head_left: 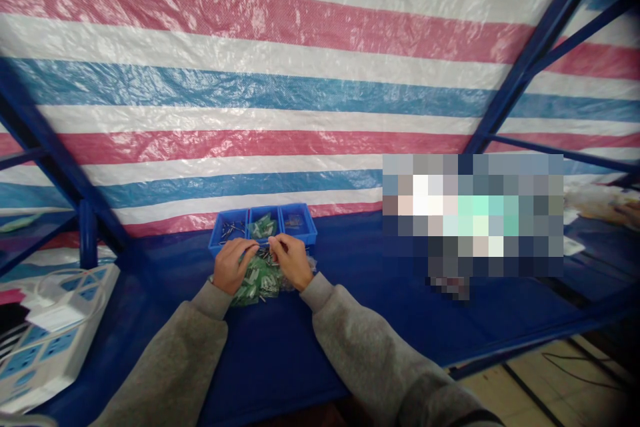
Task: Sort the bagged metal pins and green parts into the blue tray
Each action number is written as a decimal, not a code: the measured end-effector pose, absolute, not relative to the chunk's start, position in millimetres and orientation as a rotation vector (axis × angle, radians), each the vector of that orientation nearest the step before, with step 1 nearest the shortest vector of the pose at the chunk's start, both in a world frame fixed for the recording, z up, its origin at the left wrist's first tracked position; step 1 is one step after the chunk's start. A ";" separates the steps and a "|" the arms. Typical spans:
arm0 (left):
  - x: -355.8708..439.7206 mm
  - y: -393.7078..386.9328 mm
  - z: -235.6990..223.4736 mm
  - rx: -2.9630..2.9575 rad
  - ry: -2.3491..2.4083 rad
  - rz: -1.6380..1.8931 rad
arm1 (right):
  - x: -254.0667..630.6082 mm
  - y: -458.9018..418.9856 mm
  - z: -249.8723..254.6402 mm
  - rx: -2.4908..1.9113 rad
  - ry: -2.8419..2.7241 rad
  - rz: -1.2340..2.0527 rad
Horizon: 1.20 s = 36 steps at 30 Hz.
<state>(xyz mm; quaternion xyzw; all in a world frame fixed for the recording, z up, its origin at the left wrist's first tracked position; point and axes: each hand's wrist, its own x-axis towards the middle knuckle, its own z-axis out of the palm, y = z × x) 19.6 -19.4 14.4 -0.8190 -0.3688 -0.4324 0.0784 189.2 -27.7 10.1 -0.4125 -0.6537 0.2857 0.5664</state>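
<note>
My left hand (pixel 234 265) and my right hand (pixel 294 259) face each other with fingertips pinched, a small gap apart. What they pinch is too small to make out. Just beneath them lies a pile of small green plastic packets (pixel 260 280) with slim metal pieces among them. Behind the hands stand three joined blue bins (pixel 314 230). Loose metal screws or pins (pixel 233 228) lie in the left bin. In the middle one are green packets (pixel 263 225), and the right one holds a few small pieces (pixel 294 221) I cannot identify.
The blue tabletop (pixel 270 360) runs beneath everything. A white power strip (pixel 50 353) with a cable and adapter sits at left. Blue frame posts (pixel 43 127) rise on both sides before a striped tarp (pixel 280 80). A pixelated patch hides part of the right side.
</note>
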 end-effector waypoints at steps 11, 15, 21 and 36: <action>25.3 -24.5 20.0 -2.454 -1.172 -1.308 | 188.3 -29.4 9.2 -0.923 -1.570 0.772; 24.4 -26.9 22.6 -2.462 -1.299 -1.250 | 189.3 -30.8 11.0 -0.881 -1.610 0.737; 25.5 -28.4 24.7 -2.573 -1.391 -1.439 | 189.7 -32.2 11.5 -0.938 -1.621 0.733; 32.2 -16.5 15.8 -2.610 -1.605 -2.400 | 185.5 -29.2 9.1 -1.004 -1.571 0.768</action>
